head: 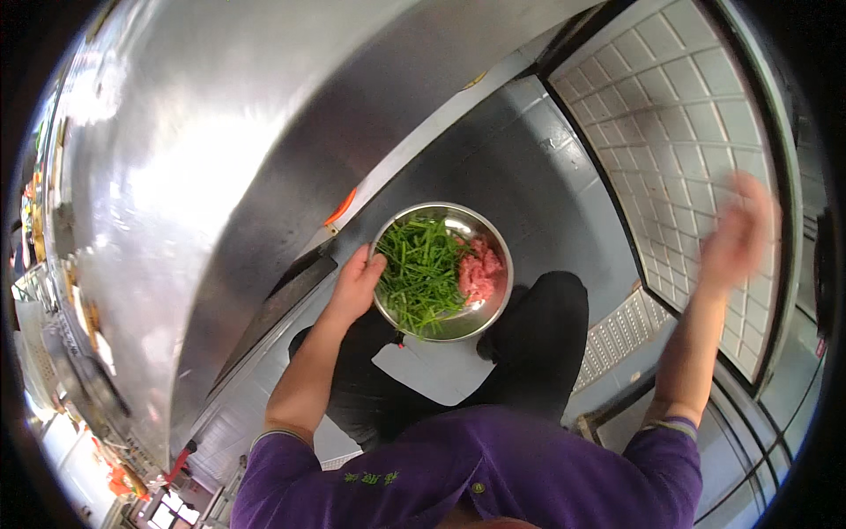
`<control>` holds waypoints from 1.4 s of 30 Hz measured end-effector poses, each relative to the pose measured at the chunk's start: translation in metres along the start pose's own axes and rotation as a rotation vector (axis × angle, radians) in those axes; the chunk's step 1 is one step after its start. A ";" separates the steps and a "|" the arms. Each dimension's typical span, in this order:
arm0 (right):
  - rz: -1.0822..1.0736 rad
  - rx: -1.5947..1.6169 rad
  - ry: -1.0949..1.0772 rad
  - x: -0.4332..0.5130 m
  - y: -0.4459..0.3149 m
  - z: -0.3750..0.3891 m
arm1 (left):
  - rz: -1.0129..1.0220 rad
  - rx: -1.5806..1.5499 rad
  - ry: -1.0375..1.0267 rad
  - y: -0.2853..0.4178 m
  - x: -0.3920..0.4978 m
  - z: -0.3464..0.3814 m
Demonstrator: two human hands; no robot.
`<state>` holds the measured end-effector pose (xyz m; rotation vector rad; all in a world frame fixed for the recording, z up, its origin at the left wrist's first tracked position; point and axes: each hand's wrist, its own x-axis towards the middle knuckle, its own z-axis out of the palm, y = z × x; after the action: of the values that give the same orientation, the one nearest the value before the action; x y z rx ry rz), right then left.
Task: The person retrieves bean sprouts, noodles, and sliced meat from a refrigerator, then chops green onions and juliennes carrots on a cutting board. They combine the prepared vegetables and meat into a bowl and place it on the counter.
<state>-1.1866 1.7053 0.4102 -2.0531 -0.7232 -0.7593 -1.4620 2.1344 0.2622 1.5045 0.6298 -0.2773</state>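
My left hand [357, 281] grips the rim of a stainless steel bowl [489, 323], thumb over the edge. Chopped green stalks, possibly chives, [422, 271] fill the bowl's left side. Beside them lies a lump of pink minced meat [480, 270]. The bowl is held in front of my body, above the tiled floor. Far to the right, my right hand [739, 231] is raised, blurred and holding nothing that I can see. It appears in front of or near the white tiled wall.
A large stainless steel surface [218, 132] curves along the left. White tiles [661, 132] cover the wall at right. A perforated drain cover [624, 337] lies in the grey floor [502, 165]. An orange object [342, 207] sits by the base of the steel unit.
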 end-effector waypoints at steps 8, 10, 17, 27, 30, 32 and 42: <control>-0.725 0.355 -0.682 0.008 -0.132 0.300 | 0.026 0.127 0.094 0.022 -0.006 0.008; -0.717 0.179 -0.815 -0.007 -0.146 0.355 | 0.080 0.064 0.157 0.005 -0.009 0.012; -0.629 -0.114 -1.108 -0.031 -0.138 0.396 | 0.073 -0.081 0.414 -0.002 -0.017 0.036; -0.574 -0.192 -1.197 -0.010 -0.106 0.368 | 0.339 0.333 0.675 0.002 -0.018 0.043; -0.566 -0.183 -1.211 -0.007 -0.109 0.375 | 0.263 0.179 0.733 0.016 -0.026 0.047; -0.555 -0.207 -1.216 -0.004 -0.109 0.376 | 0.309 0.163 0.714 0.020 -0.026 0.044; -0.543 -0.181 -1.216 0.001 -0.120 0.382 | 0.249 0.048 0.749 0.018 -0.026 0.042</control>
<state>-1.1732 2.0851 0.2829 -2.3956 -1.9714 0.3018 -1.4639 2.0895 0.2891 1.7073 1.0095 0.4935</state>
